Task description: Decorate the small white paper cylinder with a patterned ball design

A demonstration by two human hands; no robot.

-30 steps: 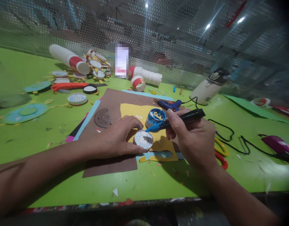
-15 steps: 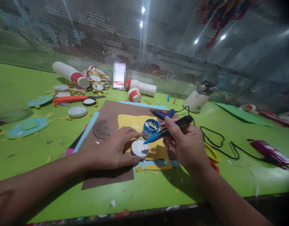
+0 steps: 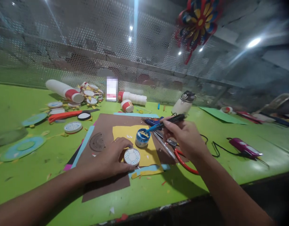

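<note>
While a blue-and-black pen [image 3: 174, 118] hangs with its tip at the right rim of a blue-stained jar [image 3: 142, 140], I look in from afar on a green table [image 3: 17, 177]. My right hand [image 3: 187, 136] has its fingers closed around the pen, whose long axis slants from the tip at left up to the dark end at right. My left hand [image 3: 111, 157], thumb and fingers spread just enough to span it, holds a round white disc [image 3: 132, 157] by the edge, blue-dotted face up, beside the yellow paper's [image 3: 154, 157] left side. From the pen tip, the disc lies to the left and nearer the camera, with the jar between. Whether tip and rim touch, I cannot tell.
</note>
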